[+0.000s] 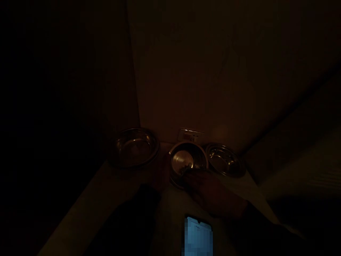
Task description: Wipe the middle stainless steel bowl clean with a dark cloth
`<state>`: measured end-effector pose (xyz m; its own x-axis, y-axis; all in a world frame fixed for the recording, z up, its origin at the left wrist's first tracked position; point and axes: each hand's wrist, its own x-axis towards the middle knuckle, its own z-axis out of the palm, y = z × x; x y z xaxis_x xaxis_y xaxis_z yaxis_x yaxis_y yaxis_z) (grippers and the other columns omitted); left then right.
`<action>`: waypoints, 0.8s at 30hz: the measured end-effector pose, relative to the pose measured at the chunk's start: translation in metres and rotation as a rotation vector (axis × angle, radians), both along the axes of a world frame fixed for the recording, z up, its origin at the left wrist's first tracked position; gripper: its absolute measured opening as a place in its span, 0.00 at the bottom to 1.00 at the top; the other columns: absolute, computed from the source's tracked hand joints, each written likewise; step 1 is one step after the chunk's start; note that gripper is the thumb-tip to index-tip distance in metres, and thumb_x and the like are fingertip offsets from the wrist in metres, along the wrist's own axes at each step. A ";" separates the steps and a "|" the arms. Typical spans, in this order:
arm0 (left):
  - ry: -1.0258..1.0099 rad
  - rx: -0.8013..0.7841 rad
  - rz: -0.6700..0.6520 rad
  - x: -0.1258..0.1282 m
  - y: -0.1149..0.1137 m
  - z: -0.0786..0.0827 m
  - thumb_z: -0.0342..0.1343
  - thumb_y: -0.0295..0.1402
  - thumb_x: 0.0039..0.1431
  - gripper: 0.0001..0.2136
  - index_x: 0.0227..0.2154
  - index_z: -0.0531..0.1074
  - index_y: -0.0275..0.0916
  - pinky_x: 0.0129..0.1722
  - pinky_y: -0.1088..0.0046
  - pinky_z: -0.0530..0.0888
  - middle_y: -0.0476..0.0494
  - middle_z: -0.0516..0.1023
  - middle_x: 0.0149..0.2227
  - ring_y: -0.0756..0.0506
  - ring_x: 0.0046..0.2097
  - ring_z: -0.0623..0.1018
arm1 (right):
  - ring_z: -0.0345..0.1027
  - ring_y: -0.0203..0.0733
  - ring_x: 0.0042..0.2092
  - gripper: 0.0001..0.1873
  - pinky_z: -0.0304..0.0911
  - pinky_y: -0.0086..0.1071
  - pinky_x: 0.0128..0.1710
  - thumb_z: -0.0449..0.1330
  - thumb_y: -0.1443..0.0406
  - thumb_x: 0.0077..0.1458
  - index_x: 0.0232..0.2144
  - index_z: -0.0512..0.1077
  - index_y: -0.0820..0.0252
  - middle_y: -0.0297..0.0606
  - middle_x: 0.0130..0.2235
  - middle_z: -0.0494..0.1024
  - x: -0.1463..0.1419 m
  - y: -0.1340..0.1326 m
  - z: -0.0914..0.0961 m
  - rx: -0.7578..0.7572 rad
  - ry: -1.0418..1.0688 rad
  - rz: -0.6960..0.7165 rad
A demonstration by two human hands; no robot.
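In very dim light, a round, deep metal bowl (200, 160) stands at the middle of the table, its shiny bottom facing me. My left hand (161, 174) is against the bowl's left side, its fingers barely visible in the dark. Over the near right part of the rim lies my right hand (211, 193), palm down, fingers bent toward the inside of the bowl. A small dark patch shows by those fingertips; I cannot make out whether it is shadow or a thing held.
A wide metal dish (135, 147) sits at the left and another metal dish (223, 161) at the right. Behind the bowl, a socket plate (190, 135) is on the wall (186, 78). A phone (198, 236) with a lit screen lies on the table (170, 227) near me.
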<state>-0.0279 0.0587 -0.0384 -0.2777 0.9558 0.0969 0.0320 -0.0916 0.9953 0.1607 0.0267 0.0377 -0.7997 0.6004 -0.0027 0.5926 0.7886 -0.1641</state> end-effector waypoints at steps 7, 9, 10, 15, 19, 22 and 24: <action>0.149 -0.046 -0.016 0.003 -0.006 0.007 0.43 0.36 0.61 0.17 0.46 0.71 0.36 0.61 0.63 0.60 0.37 0.74 0.53 0.40 0.59 0.69 | 0.56 0.47 0.59 0.26 0.56 0.43 0.58 0.49 0.70 0.58 0.60 0.57 0.66 0.49 0.58 0.66 -0.028 -0.001 0.000 -0.139 0.142 0.030; 0.118 -0.041 -0.039 0.003 -0.008 0.012 0.42 0.37 0.61 0.17 0.45 0.72 0.37 0.59 0.65 0.62 0.38 0.75 0.51 0.41 0.57 0.71 | 0.56 0.46 0.58 0.26 0.57 0.40 0.57 0.49 0.70 0.58 0.59 0.57 0.65 0.48 0.58 0.64 -0.037 -0.001 0.002 -0.175 0.195 0.007; 0.102 -0.042 -0.040 0.003 -0.008 0.014 0.42 0.37 0.62 0.17 0.45 0.72 0.37 0.58 0.66 0.63 0.38 0.76 0.50 0.41 0.56 0.72 | 0.56 0.46 0.58 0.25 0.57 0.40 0.57 0.49 0.70 0.58 0.59 0.57 0.65 0.48 0.59 0.64 -0.040 0.000 0.003 -0.181 0.211 0.001; 0.057 -0.061 0.032 0.005 -0.007 0.017 0.41 0.40 0.62 0.18 0.42 0.73 0.36 0.57 0.62 0.65 0.36 0.77 0.48 0.40 0.53 0.73 | 0.57 0.48 0.57 0.27 0.58 0.42 0.56 0.51 0.68 0.57 0.59 0.58 0.65 0.49 0.58 0.65 -0.030 -0.001 0.005 -0.123 0.106 0.001; 0.051 -0.054 -0.016 0.005 -0.005 0.017 0.40 0.42 0.62 0.20 0.42 0.73 0.37 0.57 0.60 0.65 0.39 0.78 0.47 0.41 0.53 0.73 | 0.61 0.52 0.55 0.24 0.57 0.47 0.54 0.50 0.67 0.57 0.56 0.63 0.66 0.50 0.54 0.70 -0.009 -0.002 0.007 -0.054 -0.037 0.006; 0.086 -0.071 -0.010 0.006 -0.005 0.020 0.41 0.41 0.62 0.19 0.42 0.73 0.38 0.58 0.61 0.64 0.40 0.78 0.45 0.41 0.53 0.73 | 0.59 0.52 0.56 0.25 0.56 0.48 0.56 0.50 0.66 0.57 0.57 0.62 0.65 0.49 0.56 0.69 -0.009 -0.001 0.008 -0.059 -0.046 0.014; 0.087 -0.092 0.013 0.006 -0.005 0.021 0.41 0.39 0.62 0.18 0.43 0.73 0.36 0.57 0.61 0.64 0.39 0.78 0.46 0.41 0.53 0.73 | 0.58 0.50 0.57 0.27 0.55 0.46 0.57 0.51 0.67 0.56 0.59 0.60 0.65 0.48 0.57 0.67 -0.016 0.001 0.006 -0.075 0.002 0.021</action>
